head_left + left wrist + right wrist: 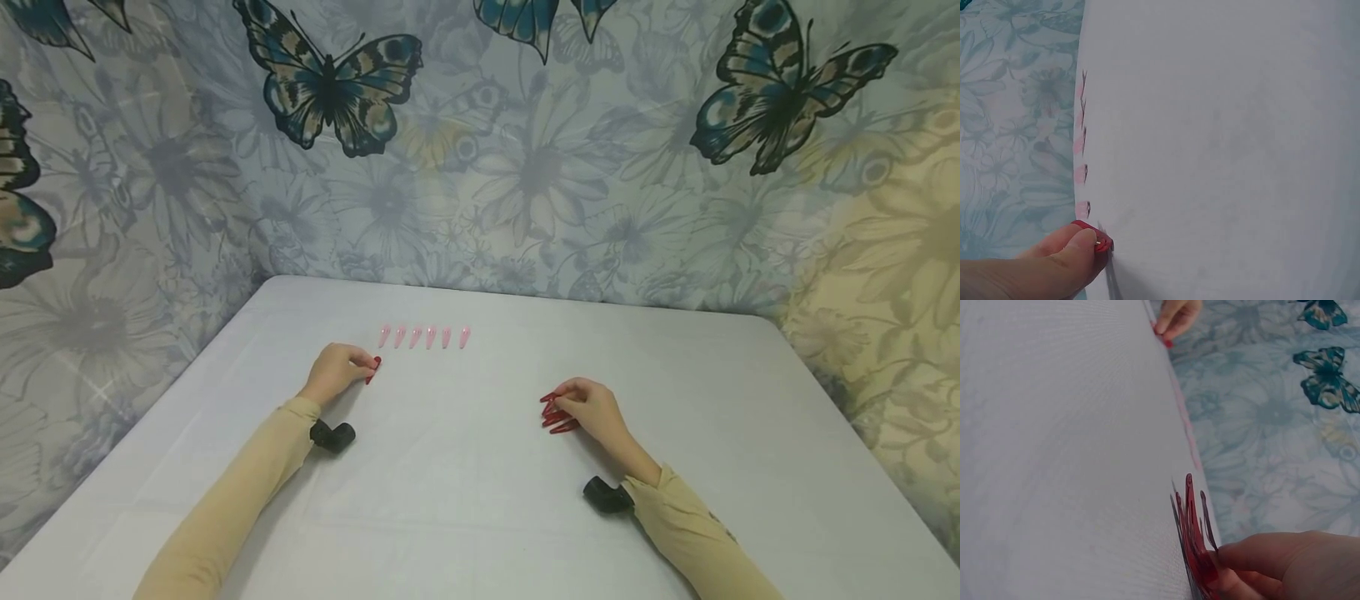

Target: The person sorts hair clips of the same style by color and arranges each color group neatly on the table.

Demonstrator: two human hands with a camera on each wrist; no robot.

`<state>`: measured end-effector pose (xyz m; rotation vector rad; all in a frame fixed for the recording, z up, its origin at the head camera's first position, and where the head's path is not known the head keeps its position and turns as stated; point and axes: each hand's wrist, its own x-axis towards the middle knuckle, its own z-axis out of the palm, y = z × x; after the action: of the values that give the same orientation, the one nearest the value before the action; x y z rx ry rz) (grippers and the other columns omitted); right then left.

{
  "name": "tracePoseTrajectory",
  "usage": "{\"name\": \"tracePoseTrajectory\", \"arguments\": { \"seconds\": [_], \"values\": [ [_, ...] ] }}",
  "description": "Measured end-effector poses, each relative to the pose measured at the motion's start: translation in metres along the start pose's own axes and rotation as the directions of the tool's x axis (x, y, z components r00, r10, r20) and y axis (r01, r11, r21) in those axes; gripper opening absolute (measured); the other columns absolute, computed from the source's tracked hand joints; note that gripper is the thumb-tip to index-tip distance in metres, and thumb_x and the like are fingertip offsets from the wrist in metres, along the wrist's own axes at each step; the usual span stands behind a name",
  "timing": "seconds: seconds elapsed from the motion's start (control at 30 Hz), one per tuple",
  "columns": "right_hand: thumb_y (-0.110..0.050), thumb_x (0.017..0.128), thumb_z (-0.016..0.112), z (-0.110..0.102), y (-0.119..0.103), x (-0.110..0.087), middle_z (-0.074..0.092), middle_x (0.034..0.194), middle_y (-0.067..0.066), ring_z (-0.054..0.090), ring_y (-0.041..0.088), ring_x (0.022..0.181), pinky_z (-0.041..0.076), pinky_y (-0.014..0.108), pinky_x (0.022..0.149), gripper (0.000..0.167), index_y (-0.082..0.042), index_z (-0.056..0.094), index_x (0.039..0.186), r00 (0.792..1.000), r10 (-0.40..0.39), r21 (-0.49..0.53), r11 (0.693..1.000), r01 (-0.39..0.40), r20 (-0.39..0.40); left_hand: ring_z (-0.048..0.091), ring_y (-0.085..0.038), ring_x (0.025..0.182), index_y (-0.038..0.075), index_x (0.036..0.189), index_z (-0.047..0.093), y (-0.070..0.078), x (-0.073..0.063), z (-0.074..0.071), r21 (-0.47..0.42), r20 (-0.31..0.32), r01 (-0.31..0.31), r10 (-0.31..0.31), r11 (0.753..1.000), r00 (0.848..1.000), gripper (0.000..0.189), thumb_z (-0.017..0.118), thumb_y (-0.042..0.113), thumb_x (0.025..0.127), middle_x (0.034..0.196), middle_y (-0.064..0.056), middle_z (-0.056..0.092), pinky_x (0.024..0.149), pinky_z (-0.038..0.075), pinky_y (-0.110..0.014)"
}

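Note:
My left hand (pixel 335 372) pinches a red snap hair clip (pixel 377 362) between thumb and fingers, close over the white table. In the left wrist view the red clip (pixel 1102 242) shows at the fingertips, partly covered by the thumb. Just beyond this hand lies a straight row of several pink snap hair clips (pixel 416 337), spaced apart with their narrow ends towards me. Further right, my right hand (pixel 594 410) has its thumb and finger on one of several red hair clips (pixel 562 427). These fan out leftward from its fingertips, as the right wrist view also shows (pixel 1191 519).
The white-covered table (pixel 465 483) reaches back to a wall covering (pixel 540 183) with butterflies and flowers. Each wrist wears a black camera, the left one (pixel 333 437) and the right one (pixel 606 495), low over the table.

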<state>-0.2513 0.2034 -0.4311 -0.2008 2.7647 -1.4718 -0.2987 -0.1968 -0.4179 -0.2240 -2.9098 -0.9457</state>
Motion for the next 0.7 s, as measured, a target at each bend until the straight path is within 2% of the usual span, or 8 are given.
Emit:
{"name": "tracePoseTrajectory", "arguments": {
  "seconds": [0.1, 0.23, 0.47, 0.7],
  "values": [
    [0.002, 0.09, 0.059, 0.001, 0.0, 0.0, 0.073, 0.086, 0.021, 0.074, 0.027, 0.079, 0.058, 0.029, 0.069, 0.011, 0.007, 0.064, 0.098, 1.0, 0.01, -0.004, 1.0, -0.01, -0.011, 0.063, -0.039, 0.104, -0.002, 0.093, 0.075, 0.0, 0.001, 0.001, 0.008, -0.003, -0.013, 0.013, 1.0, 1.0, 0.014, 0.074, 0.008, 0.083, 0.094, -0.019, 0.074, 0.096, 0.044, -0.05],
    [0.002, 0.091, 0.059, 0.001, 0.0, 0.0, 0.074, 0.088, 0.021, 0.074, 0.027, 0.079, 0.058, 0.028, 0.068, 0.011, 0.008, 0.064, 0.099, 1.0, 0.004, 0.008, 1.0, -0.004, 0.0, 0.063, -0.039, 0.103, -0.003, 0.094, 0.073, -0.004, 0.001, 0.002, -0.023, -0.004, -0.003, 0.003, 1.0, 1.0, 0.015, 0.072, 0.007, 0.084, 0.093, -0.019, 0.073, 0.096, 0.044, -0.05],
    [0.003, 0.091, 0.058, 0.0, 0.001, 0.0, 0.073, 0.089, 0.023, 0.074, 0.028, 0.078, 0.058, 0.028, 0.065, 0.011, 0.009, 0.063, 0.099, 1.0, -0.007, 0.022, 1.0, 0.006, 0.012, 0.062, -0.038, 0.102, -0.002, 0.106, 0.072, -0.008, -0.005, 0.004, -0.051, 0.015, -0.016, 0.017, 0.999, 1.0, 0.02, 0.068, 0.006, 0.088, 0.101, -0.022, 0.07, 0.092, 0.045, -0.05],
    [0.002, 0.091, 0.058, 0.0, 0.0, -0.001, 0.074, 0.088, 0.022, 0.074, 0.028, 0.079, 0.057, 0.028, 0.066, 0.011, 0.008, 0.063, 0.099, 1.0, -0.007, 0.006, 1.0, 0.007, 0.008, 0.061, -0.04, 0.103, 0.001, 0.107, 0.073, -0.007, -0.009, 0.005, 0.013, 0.029, 0.011, -0.011, 1.0, 1.0, 0.023, 0.066, 0.015, 0.091, 0.106, -0.024, 0.068, 0.09, 0.048, -0.05]
  ]
}}
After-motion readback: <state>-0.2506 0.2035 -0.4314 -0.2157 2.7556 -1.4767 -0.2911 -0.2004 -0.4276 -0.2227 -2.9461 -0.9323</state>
